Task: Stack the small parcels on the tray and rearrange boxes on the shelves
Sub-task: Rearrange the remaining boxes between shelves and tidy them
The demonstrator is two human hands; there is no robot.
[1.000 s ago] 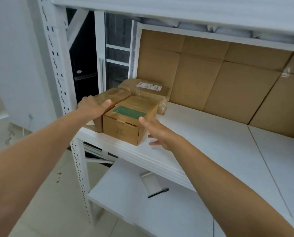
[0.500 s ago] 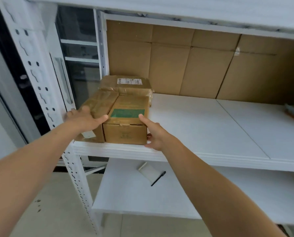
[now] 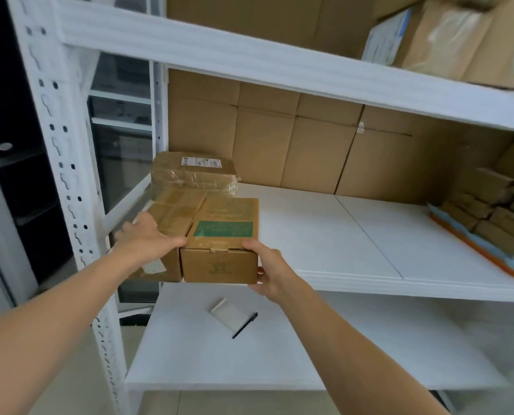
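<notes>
Your left hand (image 3: 148, 238) grips the taped box (image 3: 167, 218), thumb laid across its top toward the seam and fingers wrapped over its left edge. Your right hand (image 3: 269, 272) holds the green-labelled box (image 3: 224, 244) at its right front corner, thumb on top and fingers curled under. The two boxes touch side by side at the front left of the middle shelf (image 3: 339, 235). Whether they have lifted clear of it, I cannot tell. Below them, a pen (image 3: 245, 324) lies on the lower shelf (image 3: 279, 363). Just behind the pair sits a wrapped parcel (image 3: 194, 172) with a white label.

You look to be in the rearranging step, moving both boxes as one. Squeeze them together so neither slips, and keep them level. The tray (image 3: 471, 251) of small parcels (image 3: 489, 211) sits well apart at the far right, so give it room if you set them down that way.
</notes>
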